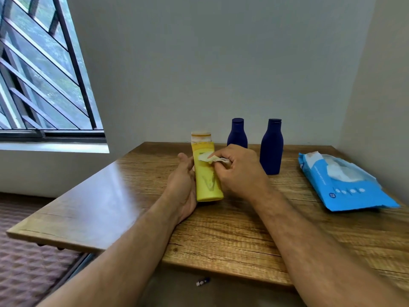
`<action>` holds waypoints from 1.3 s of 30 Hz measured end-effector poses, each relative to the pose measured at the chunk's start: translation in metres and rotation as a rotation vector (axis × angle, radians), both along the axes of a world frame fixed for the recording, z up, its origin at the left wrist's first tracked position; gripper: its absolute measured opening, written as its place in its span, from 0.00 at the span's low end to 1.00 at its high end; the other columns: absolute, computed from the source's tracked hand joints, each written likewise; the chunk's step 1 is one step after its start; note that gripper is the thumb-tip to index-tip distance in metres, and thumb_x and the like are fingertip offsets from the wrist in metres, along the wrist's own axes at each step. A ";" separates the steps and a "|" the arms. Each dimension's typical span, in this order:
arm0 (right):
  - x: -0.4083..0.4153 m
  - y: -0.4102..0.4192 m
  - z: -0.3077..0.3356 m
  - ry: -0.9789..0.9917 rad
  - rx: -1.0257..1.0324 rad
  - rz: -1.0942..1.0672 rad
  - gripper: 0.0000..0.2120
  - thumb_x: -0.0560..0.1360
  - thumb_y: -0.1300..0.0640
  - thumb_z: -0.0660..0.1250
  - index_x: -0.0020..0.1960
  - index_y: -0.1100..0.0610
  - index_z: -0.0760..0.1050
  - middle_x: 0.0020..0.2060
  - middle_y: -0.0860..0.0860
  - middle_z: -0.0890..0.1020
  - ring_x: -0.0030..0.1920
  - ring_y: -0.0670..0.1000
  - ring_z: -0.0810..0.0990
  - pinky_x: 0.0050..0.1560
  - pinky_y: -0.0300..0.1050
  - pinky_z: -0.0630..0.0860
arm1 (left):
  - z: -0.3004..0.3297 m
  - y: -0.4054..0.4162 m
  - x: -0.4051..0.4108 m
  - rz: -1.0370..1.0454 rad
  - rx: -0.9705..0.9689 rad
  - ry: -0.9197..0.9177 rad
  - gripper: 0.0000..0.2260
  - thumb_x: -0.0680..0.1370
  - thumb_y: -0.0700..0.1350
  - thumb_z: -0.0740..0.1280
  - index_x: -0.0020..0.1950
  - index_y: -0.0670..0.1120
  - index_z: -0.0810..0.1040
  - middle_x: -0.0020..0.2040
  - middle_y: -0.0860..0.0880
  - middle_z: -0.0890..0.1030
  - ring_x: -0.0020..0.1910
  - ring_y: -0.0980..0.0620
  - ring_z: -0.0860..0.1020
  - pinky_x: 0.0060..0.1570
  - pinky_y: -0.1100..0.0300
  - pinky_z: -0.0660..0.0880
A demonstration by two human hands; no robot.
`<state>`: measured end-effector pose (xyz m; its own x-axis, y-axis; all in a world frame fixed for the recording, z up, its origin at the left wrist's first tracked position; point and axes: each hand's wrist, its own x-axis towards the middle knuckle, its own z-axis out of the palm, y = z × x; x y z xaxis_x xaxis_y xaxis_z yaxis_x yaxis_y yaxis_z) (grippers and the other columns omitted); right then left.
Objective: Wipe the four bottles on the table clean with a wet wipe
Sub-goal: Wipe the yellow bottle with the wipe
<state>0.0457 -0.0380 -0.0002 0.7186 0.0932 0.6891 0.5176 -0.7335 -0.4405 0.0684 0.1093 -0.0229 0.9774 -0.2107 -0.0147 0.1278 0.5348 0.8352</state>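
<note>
On the floor just in front of the near table edge lies a small white-and-blue object [202,281], too small to identify. Above it, two bare forearms reach out over the wooden table [232,235]. Near the table's middle the left hand [182,187] grips a yellow bottle [208,187] from its left side, thumb up along the edge and the other fingers hidden behind it; the bottle stands roughly upright with its pale cap at the top, and whether its base touches the wood cannot be told. The right hand [238,171] pinches a crumpled wet wipe [210,157] in its curled fingers and presses it against the upper front of the bottle. To the right, flat on the table, lies a blue wipe pack [352,191], opened, with a white wipe poking out. Farther back stand two dark blue bottles: the taller blue bottle [271,149] just right of the right hand, the shorter blue bottle [237,134] behind it near the wall. A barred window [39,69] fills the far left.
</note>
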 end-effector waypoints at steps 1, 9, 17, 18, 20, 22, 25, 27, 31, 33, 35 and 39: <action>0.000 0.000 0.000 0.002 0.006 0.004 0.09 0.76 0.56 0.69 0.55 0.51 0.83 0.47 0.44 0.82 0.46 0.42 0.78 0.47 0.34 0.76 | -0.001 0.000 0.000 0.000 0.011 0.004 0.27 0.85 0.59 0.50 0.67 0.42 0.77 0.61 0.38 0.83 0.57 0.42 0.84 0.49 0.48 0.82; -0.007 0.002 -0.002 0.291 -0.074 0.222 0.10 0.70 0.61 0.71 0.49 0.53 0.85 0.46 0.44 0.85 0.53 0.43 0.81 0.53 0.41 0.81 | 0.005 -0.002 0.009 0.110 0.015 0.034 0.28 0.84 0.61 0.54 0.65 0.39 0.78 0.54 0.35 0.83 0.52 0.38 0.83 0.57 0.41 0.80; 0.001 0.003 0.000 -0.063 0.023 0.019 0.05 0.73 0.58 0.71 0.47 0.55 0.84 0.42 0.47 0.82 0.42 0.45 0.79 0.44 0.42 0.79 | 0.005 -0.007 0.009 -0.049 0.033 -0.058 0.25 0.85 0.58 0.52 0.63 0.41 0.80 0.55 0.39 0.84 0.50 0.44 0.84 0.60 0.45 0.76; 0.002 0.003 0.000 -0.069 0.042 0.019 0.05 0.73 0.59 0.71 0.48 0.55 0.84 0.42 0.47 0.82 0.42 0.45 0.79 0.45 0.41 0.79 | 0.003 -0.006 0.010 -0.060 0.021 -0.067 0.25 0.85 0.58 0.53 0.65 0.41 0.80 0.57 0.39 0.84 0.51 0.43 0.83 0.62 0.44 0.75; 0.001 0.002 0.000 -0.038 0.024 0.042 0.07 0.73 0.58 0.71 0.50 0.55 0.84 0.44 0.46 0.82 0.43 0.44 0.79 0.46 0.40 0.79 | 0.004 -0.005 0.010 -0.067 0.018 -0.080 0.25 0.84 0.58 0.53 0.65 0.41 0.79 0.56 0.39 0.84 0.51 0.43 0.83 0.61 0.45 0.76; -0.001 0.001 0.000 0.064 -0.030 0.112 0.07 0.71 0.58 0.72 0.49 0.54 0.85 0.44 0.45 0.82 0.43 0.43 0.80 0.46 0.41 0.81 | 0.006 -0.005 0.010 -0.069 0.028 -0.073 0.25 0.84 0.59 0.54 0.64 0.41 0.79 0.53 0.40 0.84 0.49 0.43 0.84 0.54 0.46 0.80; -0.007 0.004 0.000 0.207 -0.099 0.229 0.06 0.69 0.60 0.72 0.44 0.54 0.85 0.42 0.45 0.85 0.43 0.44 0.82 0.46 0.45 0.82 | 0.006 -0.003 0.011 -0.049 0.035 -0.051 0.25 0.84 0.59 0.55 0.63 0.40 0.80 0.53 0.39 0.84 0.50 0.43 0.84 0.52 0.48 0.81; -0.009 0.006 0.000 0.181 -0.102 0.240 0.06 0.68 0.60 0.71 0.43 0.55 0.86 0.39 0.46 0.85 0.41 0.45 0.82 0.42 0.47 0.82 | 0.006 -0.002 0.010 -0.060 0.034 -0.045 0.25 0.84 0.59 0.55 0.62 0.40 0.80 0.54 0.38 0.84 0.50 0.42 0.84 0.53 0.48 0.82; -0.004 0.005 0.000 -0.009 -0.063 0.078 0.07 0.72 0.58 0.71 0.48 0.55 0.85 0.42 0.47 0.82 0.42 0.45 0.80 0.45 0.46 0.81 | 0.006 -0.001 0.006 -0.140 0.035 -0.070 0.23 0.85 0.56 0.55 0.65 0.41 0.79 0.53 0.40 0.85 0.49 0.44 0.84 0.52 0.48 0.81; -0.002 0.004 0.000 -0.078 0.027 0.001 0.08 0.74 0.57 0.70 0.52 0.55 0.84 0.43 0.47 0.80 0.44 0.46 0.79 0.46 0.45 0.80 | 0.006 -0.002 0.006 -0.155 0.054 -0.105 0.21 0.85 0.54 0.55 0.66 0.42 0.79 0.52 0.42 0.85 0.45 0.46 0.84 0.47 0.51 0.80; 0.000 0.002 0.001 -0.111 0.088 -0.037 0.10 0.75 0.58 0.69 0.54 0.56 0.83 0.44 0.48 0.79 0.44 0.47 0.78 0.46 0.46 0.80 | 0.006 -0.002 0.006 -0.165 0.063 -0.120 0.20 0.84 0.54 0.55 0.63 0.44 0.81 0.50 0.43 0.85 0.41 0.47 0.82 0.44 0.51 0.78; -0.003 0.001 0.000 -0.020 0.017 0.065 0.09 0.73 0.59 0.72 0.53 0.54 0.84 0.44 0.46 0.80 0.44 0.45 0.79 0.46 0.44 0.80 | 0.007 -0.001 0.005 -0.170 0.056 -0.100 0.20 0.84 0.54 0.56 0.60 0.42 0.81 0.51 0.41 0.85 0.45 0.45 0.84 0.46 0.51 0.81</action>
<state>0.0426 -0.0368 -0.0002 0.6973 0.1269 0.7054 0.5726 -0.6907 -0.4417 0.0735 0.1082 -0.0159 0.9251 -0.3742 0.0648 0.1267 0.4650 0.8762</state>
